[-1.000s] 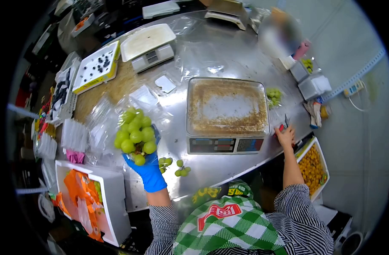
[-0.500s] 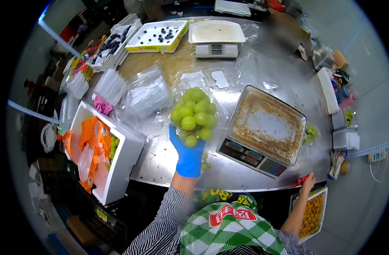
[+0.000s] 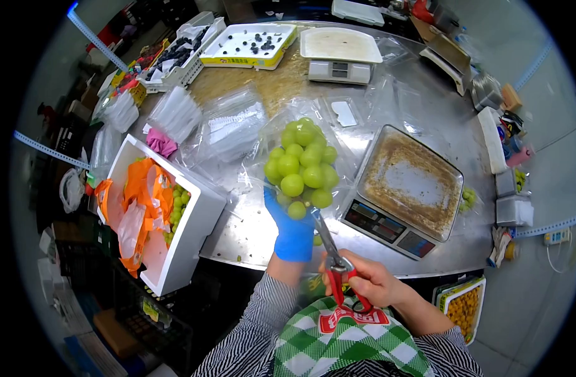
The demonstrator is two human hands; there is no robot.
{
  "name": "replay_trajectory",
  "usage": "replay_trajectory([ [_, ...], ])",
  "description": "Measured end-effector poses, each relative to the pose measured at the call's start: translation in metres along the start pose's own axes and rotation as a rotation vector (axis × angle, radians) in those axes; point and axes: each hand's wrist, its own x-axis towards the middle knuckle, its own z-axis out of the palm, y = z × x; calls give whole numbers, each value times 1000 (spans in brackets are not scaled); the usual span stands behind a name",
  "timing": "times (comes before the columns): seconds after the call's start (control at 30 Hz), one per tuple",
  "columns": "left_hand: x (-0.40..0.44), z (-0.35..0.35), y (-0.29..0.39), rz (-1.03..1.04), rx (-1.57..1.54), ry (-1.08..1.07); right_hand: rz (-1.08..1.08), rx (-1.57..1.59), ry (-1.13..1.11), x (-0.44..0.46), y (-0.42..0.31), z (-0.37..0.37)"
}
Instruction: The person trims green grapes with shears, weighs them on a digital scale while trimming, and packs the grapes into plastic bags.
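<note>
A bunch of large green grapes (image 3: 302, 164) rests on my left hand (image 3: 293, 235), which wears a blue glove and is closed around its stem end from below. Clear plastic (image 3: 343, 151) lies around the bunch. My right hand (image 3: 366, 281) is bare and grips red-handled scissors (image 3: 334, 259). Their grey blades point up and left, with the tips beside the lower grapes and the gloved fingers. Whether the tips touch the stem I cannot tell.
Right of the grapes sits a stained digital scale (image 3: 410, 182). A white foam box (image 3: 193, 220) with grapes and orange wrapping is at left. Stacked clear plastic bags (image 3: 231, 122), a tray with dark berries (image 3: 250, 47) and another scale (image 3: 340, 53) stand farther back.
My right hand has brought the scissors from the table's right front edge over to the underside of the grapes. The grapes, in my left hand, appear slightly farther right in view.
</note>
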Motion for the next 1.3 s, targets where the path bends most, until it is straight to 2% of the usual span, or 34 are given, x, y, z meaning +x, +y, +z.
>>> replay_trajectory([
  [0.1,-2,-1,12,58,10,31,78,-22,22,7,6,0],
  [0.3,-5,-14,30,22,-132,-55,68,-120,-66,23,10,-2],
  [0.53,-8,-13,31,91,22,-15,129,-117,-81,29,10,-5],
  [0.6,-7,-16,30,96,33,-77,167,-30,-65,29,8,-1],
  [0.7,-8,-13,26,164,138,0,170,68,-57,28,7,1],
  [0.73,-7,-15,26,147,120,-32,162,95,-57,27,7,1],
  [0.8,-3,-22,25,114,84,-96,150,-1,-49,28,9,0],
  [0.93,0,-21,22,90,42,-71,62,-195,-40,28,12,-5],
  [1.3,-2,-14,14,146,203,9,103,-189,-82,26,-5,-13],
])
